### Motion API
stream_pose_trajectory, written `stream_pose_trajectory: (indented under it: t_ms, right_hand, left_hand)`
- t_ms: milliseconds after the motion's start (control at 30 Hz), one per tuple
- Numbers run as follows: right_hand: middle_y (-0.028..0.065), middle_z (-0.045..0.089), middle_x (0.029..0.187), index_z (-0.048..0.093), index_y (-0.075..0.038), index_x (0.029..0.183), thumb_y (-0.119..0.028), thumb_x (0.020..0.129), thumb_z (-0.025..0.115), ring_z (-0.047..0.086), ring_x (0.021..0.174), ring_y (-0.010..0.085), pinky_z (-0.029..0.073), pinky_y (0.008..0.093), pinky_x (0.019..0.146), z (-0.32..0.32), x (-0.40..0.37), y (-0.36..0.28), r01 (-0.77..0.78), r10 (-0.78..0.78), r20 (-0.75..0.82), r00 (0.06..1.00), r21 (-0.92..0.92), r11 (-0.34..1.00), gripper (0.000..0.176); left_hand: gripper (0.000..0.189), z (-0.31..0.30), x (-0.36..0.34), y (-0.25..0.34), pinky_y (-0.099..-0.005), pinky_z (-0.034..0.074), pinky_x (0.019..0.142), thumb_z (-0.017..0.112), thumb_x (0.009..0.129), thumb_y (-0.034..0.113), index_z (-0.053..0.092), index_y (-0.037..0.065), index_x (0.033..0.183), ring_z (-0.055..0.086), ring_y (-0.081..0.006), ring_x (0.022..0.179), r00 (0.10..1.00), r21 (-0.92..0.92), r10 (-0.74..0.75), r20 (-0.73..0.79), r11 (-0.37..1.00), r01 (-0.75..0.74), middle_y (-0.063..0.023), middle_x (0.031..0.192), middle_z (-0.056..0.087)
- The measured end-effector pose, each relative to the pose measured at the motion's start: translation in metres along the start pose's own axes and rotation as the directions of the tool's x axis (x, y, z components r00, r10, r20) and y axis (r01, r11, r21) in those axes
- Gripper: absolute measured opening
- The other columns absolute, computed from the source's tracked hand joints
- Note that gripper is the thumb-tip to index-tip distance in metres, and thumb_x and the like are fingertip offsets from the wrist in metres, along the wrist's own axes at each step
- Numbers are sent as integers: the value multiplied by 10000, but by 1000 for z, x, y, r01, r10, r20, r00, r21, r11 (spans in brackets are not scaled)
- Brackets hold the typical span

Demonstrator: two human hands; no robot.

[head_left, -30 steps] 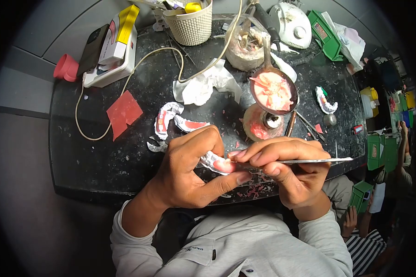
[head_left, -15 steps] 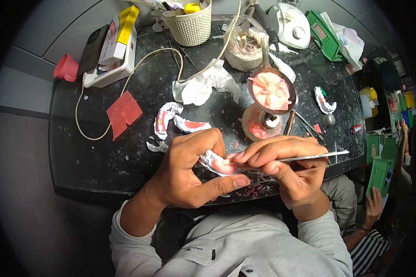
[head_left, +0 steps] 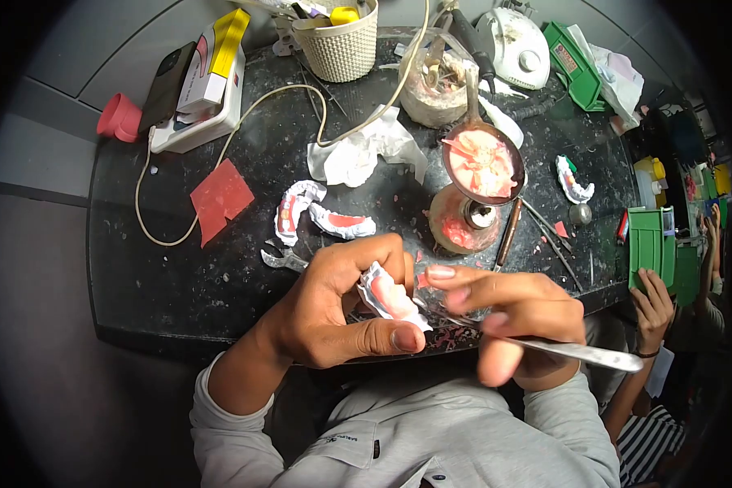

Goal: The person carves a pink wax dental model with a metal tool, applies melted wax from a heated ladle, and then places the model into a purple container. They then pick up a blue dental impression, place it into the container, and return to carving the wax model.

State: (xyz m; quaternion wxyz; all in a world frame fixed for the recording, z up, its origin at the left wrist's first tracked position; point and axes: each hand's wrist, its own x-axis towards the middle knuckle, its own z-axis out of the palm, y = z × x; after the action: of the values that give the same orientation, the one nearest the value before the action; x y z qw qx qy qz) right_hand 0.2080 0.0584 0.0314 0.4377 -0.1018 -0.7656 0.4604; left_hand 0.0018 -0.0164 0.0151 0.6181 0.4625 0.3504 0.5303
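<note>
Head view: white cast in left hand, metal tool in right, both on the near side of the pan

Left to right, placed by the pan [head_left: 481, 167].
- Far left of pan: pink cup [head_left: 119, 118]; beside it, dark phone [head_left: 167, 85] leaning on a box [head_left: 206, 81] in a white tray [head_left: 232, 110].
- Left of pan, nearer the wearer: red sheet [head_left: 221, 201], cable [head_left: 138, 195] running under its edge. Then a curved cast [head_left: 291, 213] with pink on it, an open-ended metal piece [head_left: 286, 260], and a second pink-marked cast [head_left: 343, 222].
- Left of pan, farther back: woven basket [head_left: 340, 50]. Crumpled tissue [head_left: 366, 150] lies between basket and casts.
- Near-left of pan: left hand [head_left: 329, 301] clamped on the held cast [head_left: 389, 299], thumb along its near edge, pink patch showing.
- Pan: pink-and-white contents, directly over the burner [head_left: 455, 228]. Bowl [head_left: 435, 93] just behind.
- Near-right of pan: right hand [head_left: 537, 313] closed loosely on the metal tool [head_left: 586, 352], handle out to the right; fingertips apart from the held cast. Working tip blurred.
- Right of pan: brown-handled tool [head_left: 509, 232], thin instruments [head_left: 551, 237], small cast [head_left: 573, 180]. White machine [head_left: 514, 49] behind.
- Far right: another person's hand [head_left: 652, 305] touching a green bin [head_left: 649, 248].
</note>
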Motion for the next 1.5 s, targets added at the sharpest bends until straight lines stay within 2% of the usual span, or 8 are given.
stream_pose_trajectory:
  t_ms: [67,233,267,367,500,667,833,1500]
  right_hand:
    - [256,724,969,585,18,848,-301,833,745,714,997,441,599,500,850,-7,-5,10,48,-49,-1,999,257,965,358]
    - [172,714,754,573,21,814,-312,844,752,743,894,425,620,452,657,-13,-7,9,61,-67,29,997,172,983,379]
    - [158,703,747,399,-69,935,-439,945,592,753,785,383,629,428,566,-14,0,10,160,-162,102,982,31,987,417]
    - [187,738,899,494,-74,1026,-390,918,647,752,852,388,628,460,692,-12,-2,7,123,-124,77,989,13,992,368]
    - [214,731,975,627,50,1126,-21,850,770,749,923,351,624,412,754,-5,-1,11,207,-207,15,978,-46,977,318]
    - [201,682,1208,668,-17,1197,-16,808,790,713,1055,324,614,378,828,-5,5,1,190,-169,124,978,-181,965,408]
    - [202,706,1036,632,-10,1050,-113,985,632,736,965,311,626,401,825,4,5,-3,154,-132,113,985,-213,965,123]
    - [216,714,1016,622,25,1047,-66,971,636,737,970,334,624,417,831,4,7,-5,134,-104,165,981,-182,974,119]
  left_hand:
    - [395,-2,-1,-2,-246,360,635,852,818,253,511,53,821,446,-76,707,1000,20,11,9,1000,-11,-9,778,532]
    - [360,-2,-2,-2,-225,349,614,824,845,236,517,48,831,452,-65,696,1000,-4,11,12,1000,-11,-14,778,549]
    - [359,-1,-1,-1,-227,344,603,822,847,232,513,50,827,446,-59,691,1000,1,14,12,1000,-14,-11,771,546]
    - [388,1,-2,4,-229,336,603,845,829,234,496,62,825,442,-57,701,996,-31,-91,-12,995,91,-1,765,529]
    - [485,-6,3,-9,-222,348,658,931,723,196,471,82,827,453,-61,751,998,5,59,32,998,-59,-5,775,534]
    - [460,4,3,-2,-222,445,464,905,722,56,455,69,820,566,-47,599,998,-52,18,-59,998,-22,-22,779,569]
    - [422,-2,1,-8,-229,404,651,909,733,134,499,74,810,496,-53,724,997,72,64,-35,996,-61,7,776,557]
    - [431,-5,0,-10,-235,389,639,898,749,224,500,66,807,460,-58,716,995,191,79,-53,979,-68,12,764,517]
